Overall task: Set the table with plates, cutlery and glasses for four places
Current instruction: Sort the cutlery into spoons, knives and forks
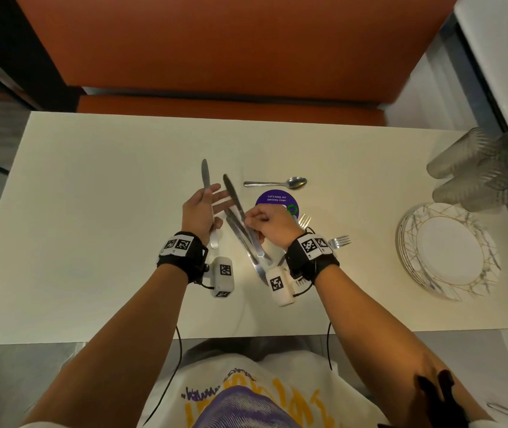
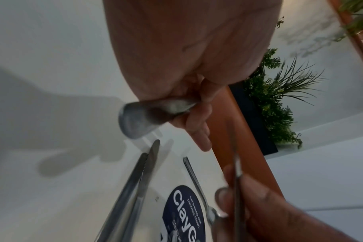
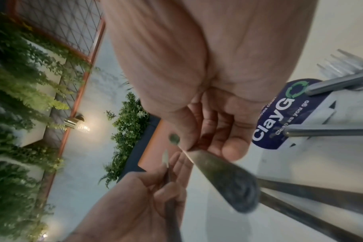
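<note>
Over the middle of the white table point(image 1: 92, 211), my left hand point(image 1: 205, 208) holds one table knife point(image 1: 205, 176) upright; the thumb presses it against the palm and the fingers stretch out. Its handle end point(image 2: 143, 116) fills the left wrist view. My right hand point(image 1: 263, 222) pinches a second knife point(image 1: 231, 188) by the middle, blade pointing away; its handle point(image 3: 224, 176) shows close in the right wrist view. Two more knives point(image 1: 245, 242) lie on the table under my right hand. A spoon point(image 1: 277, 182) lies beyond, and forks point(image 1: 339, 241) lie to the right.
A stack of white plates with gold lines point(image 1: 447, 251) sits at the right edge, with several ribbed glasses point(image 1: 478, 168) lying behind it. A round purple sticker point(image 1: 277, 197) is stuck to the table centre. An orange bench point(image 1: 231, 57) stands past the far edge.
</note>
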